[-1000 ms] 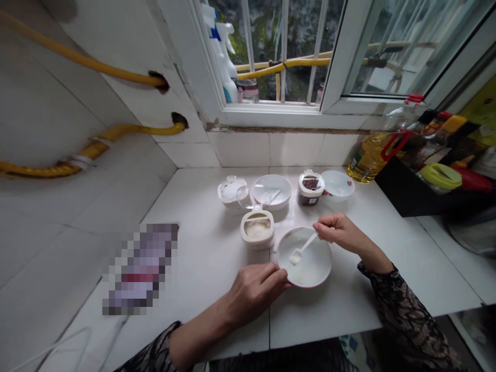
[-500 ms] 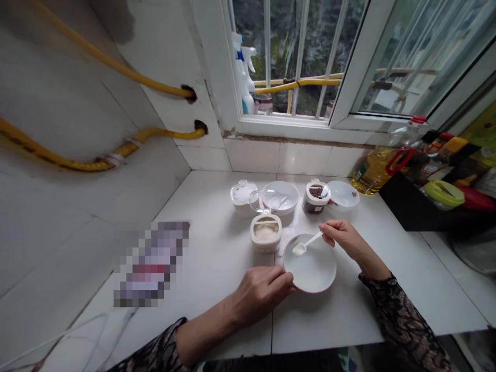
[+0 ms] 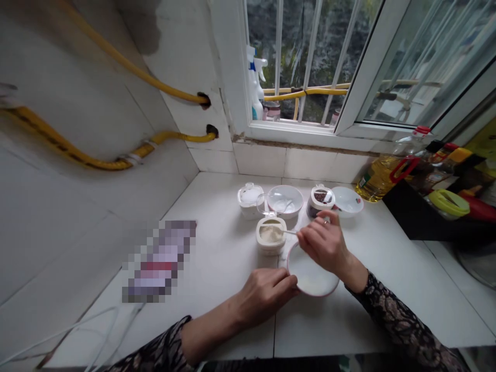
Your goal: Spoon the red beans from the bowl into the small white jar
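Observation:
My left hand [image 3: 267,293] pinches the left rim of a white bowl [image 3: 315,281] with a pink edge, which rests on the counter. Between the fingers of my right hand [image 3: 323,243] is the handle of a small white spoon [image 3: 290,232]. The spoon's head is inside the open seasoning jar [image 3: 271,247], in the pale powder. That jar's clear lid is flipped back. My right hand hovers over the bowl's far side and hides part of it.
Behind stand a jar of white grains [image 3: 251,199], a bowl with a spoon [image 3: 285,196], a jar of dark spice [image 3: 321,199] and a flowered bowl [image 3: 349,200]. An oil bottle [image 3: 374,181] and a black rack [image 3: 406,212] are at right. A blurred-out item [image 3: 160,263] lies at left.
My right hand has moved left, carrying the spoon from above the bowl into the powder jar. My left hand stays on the bowl's rim. The view has shifted slightly.

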Demonstrator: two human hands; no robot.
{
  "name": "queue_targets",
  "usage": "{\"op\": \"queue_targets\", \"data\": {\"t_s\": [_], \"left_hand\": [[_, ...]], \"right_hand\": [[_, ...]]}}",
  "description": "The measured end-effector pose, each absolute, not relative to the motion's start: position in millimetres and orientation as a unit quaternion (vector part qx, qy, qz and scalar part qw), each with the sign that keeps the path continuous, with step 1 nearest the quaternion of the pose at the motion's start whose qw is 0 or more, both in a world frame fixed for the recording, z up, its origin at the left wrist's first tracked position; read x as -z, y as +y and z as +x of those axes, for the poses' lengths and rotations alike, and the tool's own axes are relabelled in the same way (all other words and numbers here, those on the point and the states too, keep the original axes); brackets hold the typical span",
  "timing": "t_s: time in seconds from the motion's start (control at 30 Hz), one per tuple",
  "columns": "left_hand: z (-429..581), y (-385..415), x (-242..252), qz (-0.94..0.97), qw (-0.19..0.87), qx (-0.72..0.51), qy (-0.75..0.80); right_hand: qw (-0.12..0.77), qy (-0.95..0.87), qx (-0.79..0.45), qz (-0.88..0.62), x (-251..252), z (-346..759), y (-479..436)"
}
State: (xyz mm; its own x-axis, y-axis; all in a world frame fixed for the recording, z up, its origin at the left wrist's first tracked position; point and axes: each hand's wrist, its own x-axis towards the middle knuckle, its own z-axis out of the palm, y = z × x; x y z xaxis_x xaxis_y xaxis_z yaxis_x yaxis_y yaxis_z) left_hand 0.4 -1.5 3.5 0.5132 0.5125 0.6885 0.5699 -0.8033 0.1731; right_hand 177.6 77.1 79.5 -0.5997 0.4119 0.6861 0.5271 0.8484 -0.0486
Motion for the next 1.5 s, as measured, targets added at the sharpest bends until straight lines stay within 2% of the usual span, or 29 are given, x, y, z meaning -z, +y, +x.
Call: {"op": "queue_targets", "data": {"t_s": [0.1,0.17,0.27,0.37,0.47,0.53,0.67,0.77,1.03,1.5], "left_hand": [[0,-2,-3,-0.868,0.039,0.382,-0.314],[0,-2,-4,-0.870,0.039,0.380,-0.313],[-1,-1,-4,-0.870,0.038,0.382,-0.311],[0,-1,-5,-0.867,0.040,0.386,-0.311],[0,-2,-7,-0.870,0.038,0.382,-0.310],[0,-2,-7,-0.871,0.037,0.379,-0.310],[-1,-2,-5,-0.870,0.030,0.380,-0.314],[-1,-3,-3,-0.869,0.021,0.382,-0.313],[-1,-3,-6,-0.873,0.011,0.376,-0.311],[-2,-2,-5,-0.872,0.007,0.379,-0.309]], "right_hand": [[0.351,-0.899,0.176,-0.195,-76,178,73],[0.380,-0.886,0.171,-0.203,-78,180,72],[0.426,-0.860,0.068,-0.271,-83,186,74],[0.435,-0.823,-0.075,-0.357,-85,197,78],[0.391,-0.798,-0.187,-0.419,-82,212,82],[0.339,-0.810,-0.216,-0.427,-78,221,83],[0.233,-0.875,-0.184,-0.381,-69,226,80],[0.203,-0.902,-0.144,-0.351,-66,221,75],[0.220,-0.902,-0.208,-0.307,-69,213,63],[0.263,-0.768,-0.375,-0.448,-68,227,71]]}}
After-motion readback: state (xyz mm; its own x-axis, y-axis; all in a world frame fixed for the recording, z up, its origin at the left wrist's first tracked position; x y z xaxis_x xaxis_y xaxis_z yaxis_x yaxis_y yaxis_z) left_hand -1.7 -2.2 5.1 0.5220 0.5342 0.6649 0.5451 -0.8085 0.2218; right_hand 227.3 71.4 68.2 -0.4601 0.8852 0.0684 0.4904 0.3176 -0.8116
